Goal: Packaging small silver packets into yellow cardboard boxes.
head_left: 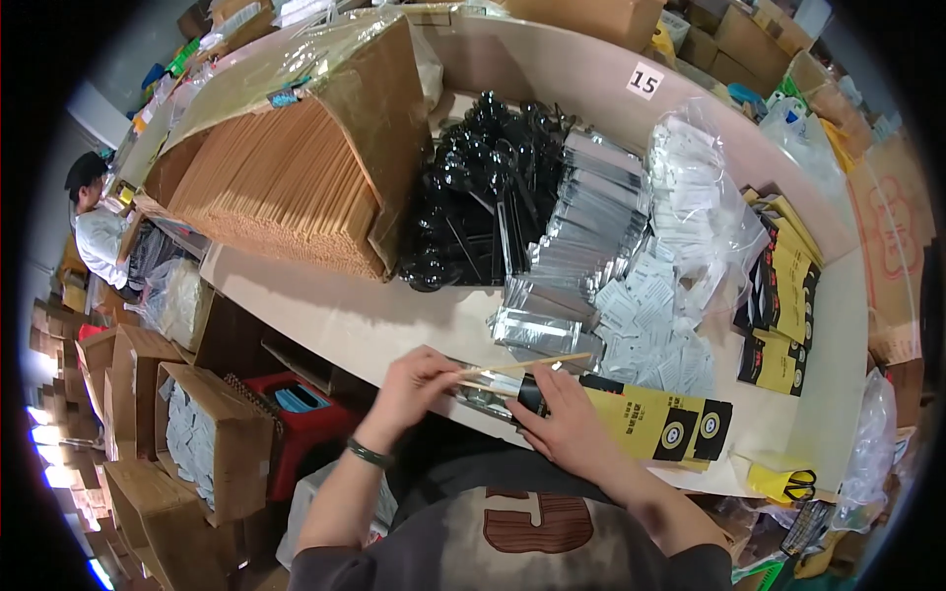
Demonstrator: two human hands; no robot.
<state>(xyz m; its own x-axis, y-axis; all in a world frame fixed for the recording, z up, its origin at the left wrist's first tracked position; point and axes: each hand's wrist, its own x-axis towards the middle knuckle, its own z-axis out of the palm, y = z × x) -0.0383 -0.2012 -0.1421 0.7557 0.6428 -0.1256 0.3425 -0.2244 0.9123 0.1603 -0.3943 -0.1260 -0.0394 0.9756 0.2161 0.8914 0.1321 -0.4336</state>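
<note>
Two thin wooden sticks, apparently chopsticks, are pinched in the fingers of my left hand. One reaches over towards my right hand, which grips the black end of a yellow and black paper sleeve between thumb and fingers. More such sleeves lie fanned out under it to the right. Beneath the sticks, at the table's front edge, are clear-wrapped packets, partly hidden by my hands. A column of shiny clear plastic packets runs back from there.
A large carton packed with wooden sticks stands left on the table. Beside it are black spoons, small white packets and a clear bag. More sleeves and scissors lie right. Cartons stand left; another person sits far left.
</note>
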